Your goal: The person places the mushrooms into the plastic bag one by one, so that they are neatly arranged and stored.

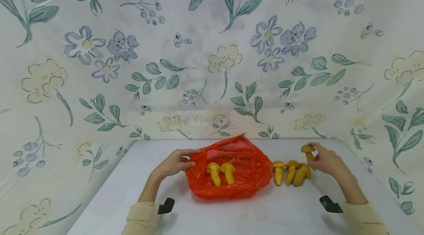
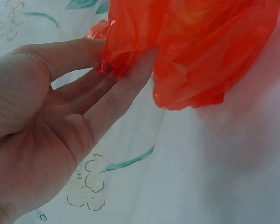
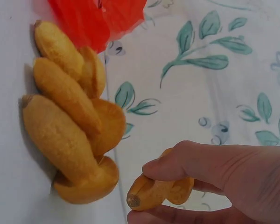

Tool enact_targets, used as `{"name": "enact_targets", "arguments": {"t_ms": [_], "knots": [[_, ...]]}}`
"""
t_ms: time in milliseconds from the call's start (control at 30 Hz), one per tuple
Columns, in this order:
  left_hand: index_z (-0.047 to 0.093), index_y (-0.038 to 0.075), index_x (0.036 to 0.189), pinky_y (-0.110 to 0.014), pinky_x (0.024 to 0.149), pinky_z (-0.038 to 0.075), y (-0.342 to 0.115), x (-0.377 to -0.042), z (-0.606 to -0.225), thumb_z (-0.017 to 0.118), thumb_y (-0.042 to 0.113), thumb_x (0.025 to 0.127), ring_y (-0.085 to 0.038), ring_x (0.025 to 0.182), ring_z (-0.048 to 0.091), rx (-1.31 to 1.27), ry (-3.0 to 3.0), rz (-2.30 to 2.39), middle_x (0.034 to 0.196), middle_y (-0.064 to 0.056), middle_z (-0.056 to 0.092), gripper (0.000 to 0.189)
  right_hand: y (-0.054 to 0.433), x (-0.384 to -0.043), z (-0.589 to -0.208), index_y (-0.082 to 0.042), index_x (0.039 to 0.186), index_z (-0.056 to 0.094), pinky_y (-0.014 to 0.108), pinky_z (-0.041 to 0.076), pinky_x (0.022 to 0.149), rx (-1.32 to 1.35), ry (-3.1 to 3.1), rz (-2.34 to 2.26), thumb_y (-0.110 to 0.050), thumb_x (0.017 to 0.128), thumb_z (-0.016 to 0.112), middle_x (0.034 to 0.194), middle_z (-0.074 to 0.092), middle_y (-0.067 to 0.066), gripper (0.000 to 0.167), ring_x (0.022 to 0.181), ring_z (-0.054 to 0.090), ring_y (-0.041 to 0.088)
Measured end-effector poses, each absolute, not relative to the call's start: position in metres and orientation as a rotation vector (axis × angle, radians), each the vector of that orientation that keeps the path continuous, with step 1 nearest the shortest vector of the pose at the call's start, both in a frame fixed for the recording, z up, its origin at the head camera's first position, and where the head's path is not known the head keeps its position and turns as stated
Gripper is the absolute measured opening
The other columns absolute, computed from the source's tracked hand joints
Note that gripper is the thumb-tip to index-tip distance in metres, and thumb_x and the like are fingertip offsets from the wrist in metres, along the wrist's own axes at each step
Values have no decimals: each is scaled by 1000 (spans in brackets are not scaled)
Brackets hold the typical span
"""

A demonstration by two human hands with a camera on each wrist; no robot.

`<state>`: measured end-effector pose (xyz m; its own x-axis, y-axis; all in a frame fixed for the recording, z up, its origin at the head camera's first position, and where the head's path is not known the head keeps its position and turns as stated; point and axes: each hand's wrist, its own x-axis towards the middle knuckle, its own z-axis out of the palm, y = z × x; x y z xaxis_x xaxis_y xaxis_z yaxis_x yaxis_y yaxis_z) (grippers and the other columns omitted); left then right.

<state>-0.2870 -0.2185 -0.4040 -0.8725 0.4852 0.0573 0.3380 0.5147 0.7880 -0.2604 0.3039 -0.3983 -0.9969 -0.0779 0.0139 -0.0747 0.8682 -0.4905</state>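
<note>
A red plastic bag [image 1: 228, 192] lies on the white table with its mouth toward me, and two yellow-brown mushrooms [image 1: 215, 174] are inside it. My left hand [image 1: 175, 163] pinches the bag's left edge between thumb and fingers; in the left wrist view the red film [image 2: 191, 60] hides the fingertips. Just right of the bag, three more mushrooms [image 1: 278, 174] lie side by side on the table. Above and to the right of them, my right hand [image 1: 328, 159] holds a mushroom [image 3: 151, 191] by its stem, with the cap upright in the head view.
The white table [image 1: 265, 214] extends in front of the bag and to both sides. Behind its far edge hangs a pale cloth [image 1: 198, 80] printed with flowers and leaves. Dark wrist-worn devices [image 1: 166, 206] sit near both sleeves.
</note>
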Motion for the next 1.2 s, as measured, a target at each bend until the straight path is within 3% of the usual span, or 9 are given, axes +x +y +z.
{"name": "enact_targets", "arguments": {"t_ms": [467,633,1000,1200], "knots": [[57,12,138,-31,75,61,-218,-286,-405,65,16,94,-24,98,67,692,2574,1302,132,-17,62,45,275,-262,-391,-2,143,36,39,56,69,-173,3037,-834,-17,86,73,103,67,24,69,78,62,24],[56,9,139,-31,74,61,-218,-286,-405,65,15,94,-22,98,68,725,2565,1307,133,-19,61,46,265,-265,-389,-6,146,35,39,57,71,-133,3008,-866,-26,85,76,107,65,22,76,81,61,24],[56,10,138,-31,75,61,-218,-287,-402,65,15,94,-27,104,67,726,2574,1293,135,-19,60,45,237,-267,-383,-9,146,38,33,56,67,-134,2959,-931,-21,86,73,104,67,18,70,76,60,21],[56,10,138,-32,75,61,-218,-288,-403,64,14,94,-29,105,67,735,2561,1294,135,-20,59,45,222,-265,-381,-10,145,40,35,57,67,-170,2949,-950,-22,85,74,104,67,17,70,76,61,22]]}}
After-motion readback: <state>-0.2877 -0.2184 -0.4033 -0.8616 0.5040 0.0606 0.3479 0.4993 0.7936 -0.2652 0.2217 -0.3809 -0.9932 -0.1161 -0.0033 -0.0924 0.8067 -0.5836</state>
